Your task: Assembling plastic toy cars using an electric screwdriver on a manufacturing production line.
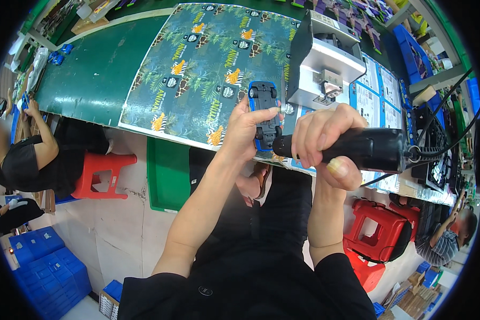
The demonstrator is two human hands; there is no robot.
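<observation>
A blue toy car [264, 96] is held with its black underside up, and my left hand [241, 125] is closed on it, the thumb lying across the chassis. My right hand [325, 136] wraps round a black electric screwdriver [376, 149] with a coiled cable at its back end. The screwdriver's nose points left at the car's lower part, close to the black underside. Whether the bit touches a screw is hidden from this angle. Both hands are over the front edge of the workbench.
A printed animal-pattern sheet [197, 69] covers part of the green bench [101, 64]. Beyond my right hand stands a grey-white metal device [325, 58]. Black cables [447, 93] hang at right. A green bin [165, 176] and red stools [104, 173] are below; co-workers sit at both sides.
</observation>
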